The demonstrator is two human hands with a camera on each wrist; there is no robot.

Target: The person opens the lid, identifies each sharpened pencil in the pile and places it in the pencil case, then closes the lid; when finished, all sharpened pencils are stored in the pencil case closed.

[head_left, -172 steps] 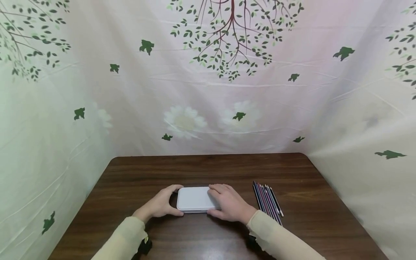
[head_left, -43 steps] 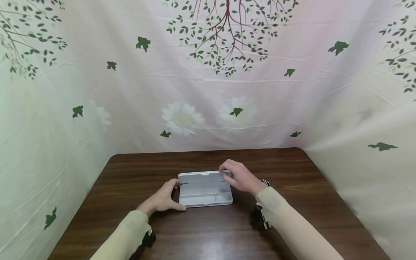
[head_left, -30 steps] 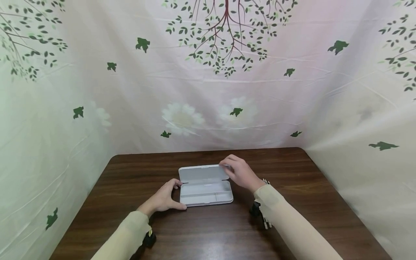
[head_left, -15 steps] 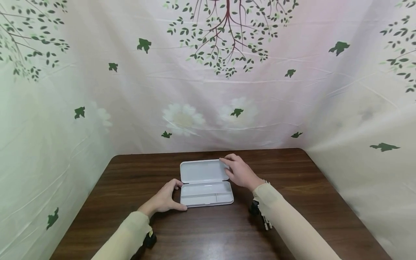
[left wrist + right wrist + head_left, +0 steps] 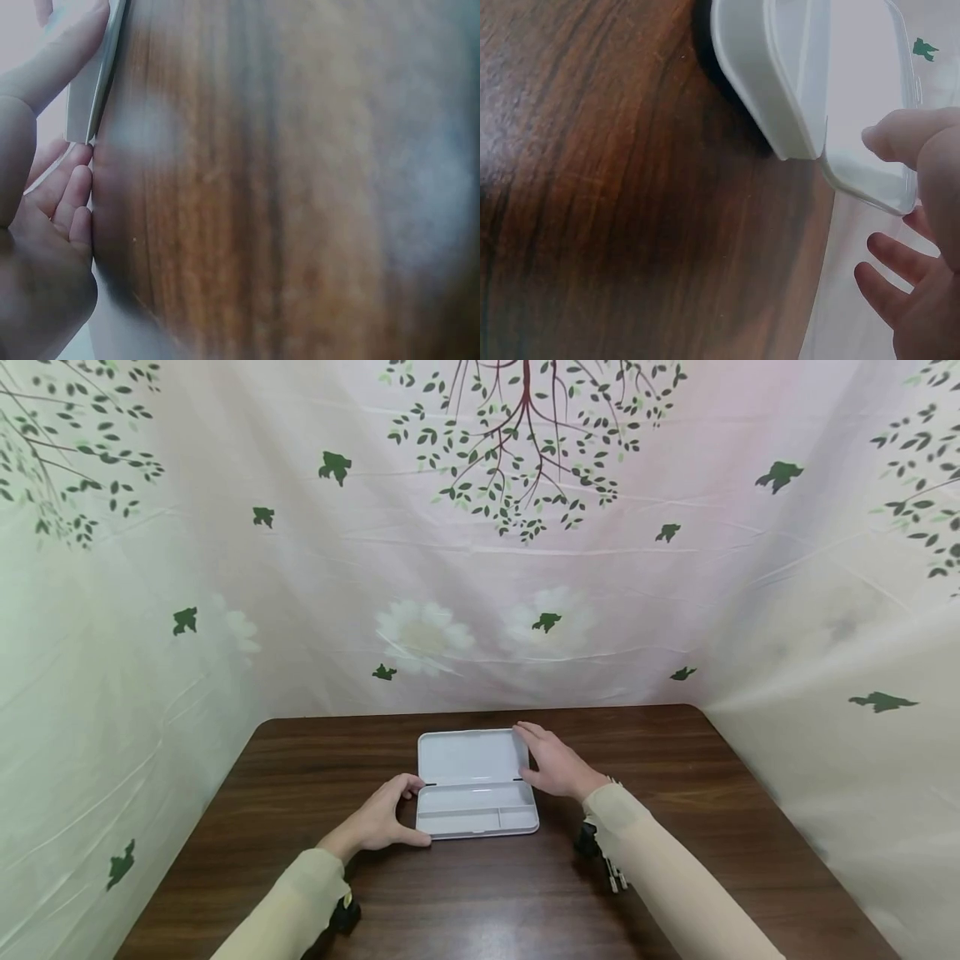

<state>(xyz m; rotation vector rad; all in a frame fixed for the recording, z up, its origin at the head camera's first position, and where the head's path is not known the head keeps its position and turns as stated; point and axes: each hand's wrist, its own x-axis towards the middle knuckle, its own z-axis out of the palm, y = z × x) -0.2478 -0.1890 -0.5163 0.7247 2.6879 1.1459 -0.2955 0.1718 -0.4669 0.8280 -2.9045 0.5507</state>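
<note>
A white pencil case [image 5: 476, 822] lies on the dark wooden table with its lid [image 5: 468, 757] hinged back, away from me. Dividers split the base into one long back compartment and two front ones. My left hand [image 5: 380, 818] grips the left end of the base, thumb at the front corner and fingers at the back. At the lid's right end, my right hand [image 5: 557, 766] holds the edge. In the right wrist view its thumb [image 5: 900, 135] lies over the lid's inner face, with fingers behind the lid.
A bundle of pencils [image 5: 615, 877] lies to the right of the case, mostly hidden under the right forearm. Black wrist cameras [image 5: 345, 914] sit below both sleeves. A printed cloth [image 5: 480, 568] hangs around the back and sides of the wooden table [image 5: 480, 893].
First the case lay closed between both hands. The right hand then lifted the lid and swung it backwards until it stands wide open. The left hand has kept its grip on the left end.
</note>
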